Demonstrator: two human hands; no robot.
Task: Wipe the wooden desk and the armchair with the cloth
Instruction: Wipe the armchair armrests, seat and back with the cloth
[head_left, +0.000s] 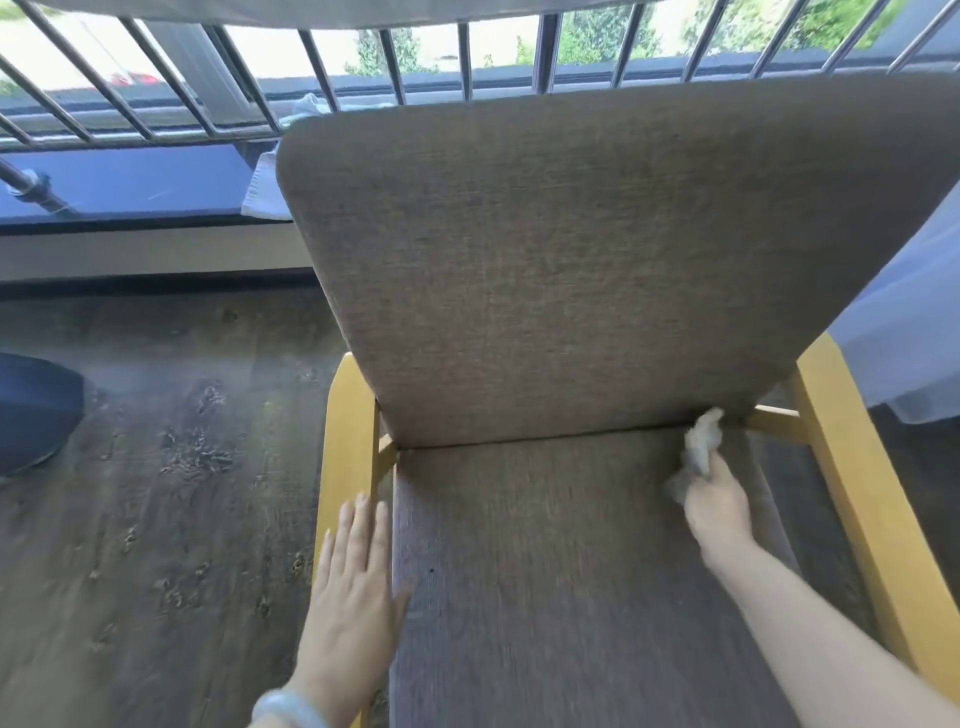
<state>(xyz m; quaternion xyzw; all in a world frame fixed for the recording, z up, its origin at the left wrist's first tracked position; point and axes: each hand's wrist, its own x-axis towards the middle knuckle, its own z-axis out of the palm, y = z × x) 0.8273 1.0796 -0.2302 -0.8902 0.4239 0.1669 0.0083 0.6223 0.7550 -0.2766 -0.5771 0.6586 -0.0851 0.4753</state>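
The armchair (571, 249) fills the middle of the view, with brown woven fabric on its back and seat and a yellow wooden frame (343, 447). My right hand (719, 506) grips a small pale cloth (701, 441) at the back right corner of the seat, where seat and backrest meet. My left hand (356, 577) lies flat with fingers spread on the left armrest and the seat's left edge. The wooden desk is not in view.
A dark wooden floor (156, 493) spreads to the left. Behind the chair runs a window ledge (130, 182) under metal bars (208, 93). A pale curtain (904, 312) hangs at the right. A dark round object (31, 410) sits at the left edge.
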